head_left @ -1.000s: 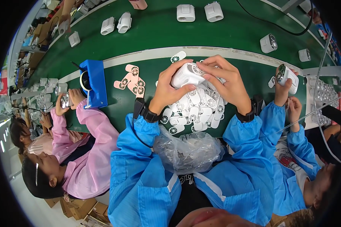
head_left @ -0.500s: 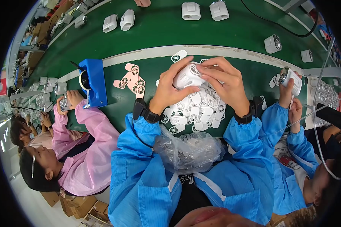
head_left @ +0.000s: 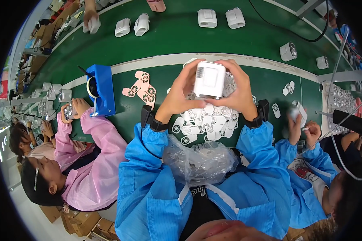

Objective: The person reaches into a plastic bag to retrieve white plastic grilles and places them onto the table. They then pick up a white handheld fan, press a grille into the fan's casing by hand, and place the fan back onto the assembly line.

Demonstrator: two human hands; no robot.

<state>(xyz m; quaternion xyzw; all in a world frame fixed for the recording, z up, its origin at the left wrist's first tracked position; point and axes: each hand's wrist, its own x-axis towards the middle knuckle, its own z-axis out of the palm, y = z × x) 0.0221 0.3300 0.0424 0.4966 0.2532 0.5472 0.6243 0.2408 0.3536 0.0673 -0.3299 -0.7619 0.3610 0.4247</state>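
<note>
Green belt (head_left: 173,30) across the far side, pale rail (head_left: 157,60) along its near edge, green bench (head_left: 126,114) on this side. White units stand spaced out on the belt, two of them (head_left: 207,18) (head_left: 235,18) roughly straight ahead. Co-worker in pink (head_left: 96,176) at left, co-worker in blue (head_left: 309,205) at right; each handles a unit.

Clear bag (head_left: 199,162) close against the wearer's body. Blue holder (head_left: 108,92) on the bench, left.

Left hand (head_left: 177,94) and right hand (head_left: 241,90): curved around one white housing (head_left: 210,80), spread about as wide as its body. Both bear on it, left hand on its left flank, right hand on its right; neither is clearly nearer. Some contact points hidden.

Housing: raised above the far part of the plate heap, centred between the palms. Long axis runs roughly away from the wearer, tilted a little; raised panel faces the camera, slots along the upper left.

White plates (head_left: 207,120) heaped below the hands, toward the bag. Pink plates (head_left: 140,86), fewer, left of the left hand, well apart from the heap.
</note>
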